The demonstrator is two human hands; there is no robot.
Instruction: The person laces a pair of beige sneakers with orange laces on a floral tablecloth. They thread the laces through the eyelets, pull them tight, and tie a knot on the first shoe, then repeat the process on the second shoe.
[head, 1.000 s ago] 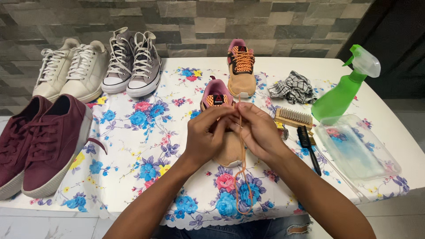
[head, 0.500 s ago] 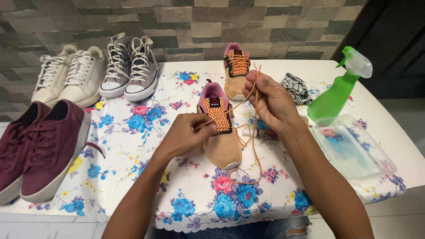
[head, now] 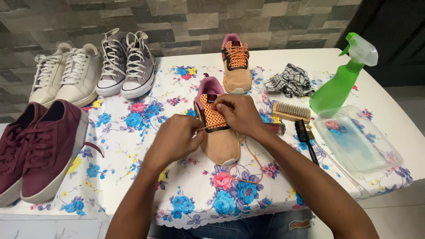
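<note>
Step in hand, as I read it: lace work on the orange sneaker [head: 220, 137], at the eyelets near the tongue. It lies flat on the counter [head: 133, 128], toe toward the person, right btw the two hands.

L hand [head: 176, 140]: grip narrow, thumb + forefinger pinched on the orange lace [head: 202, 129], which runs taut from the pinch over to the sneaker's side just R of it. Other fingers curled in, holding nothing.

R hand [head: 238, 116]: rests on top of the sneaker, fingers bent close at the tongue edge. Grip near-closed and touching the upper. Whether it nips the lace or only the tongue, can't tell; the fingertips hide it. The slack lace hangs out below the R wrist and loops on the counter.

Next move, my guess only: needs the R grip to hold the shoe steady while the L keeps its fine pinch and pulls in line w/ the eyelet. The loose loop could snag.

Beyond the R grip: matching sneaker [head: 237, 66]. To its R: checked cloth [head: 290, 79], wooden brush [head: 290, 110], slim black brush [head: 305, 137], green spray bottle [head: 338, 86], clear tray [head: 367, 150]. Left of the L grip: grey high-tops [head: 126, 66], white sneakers [head: 62, 77], maroon sneakers [head: 42, 146].
</note>
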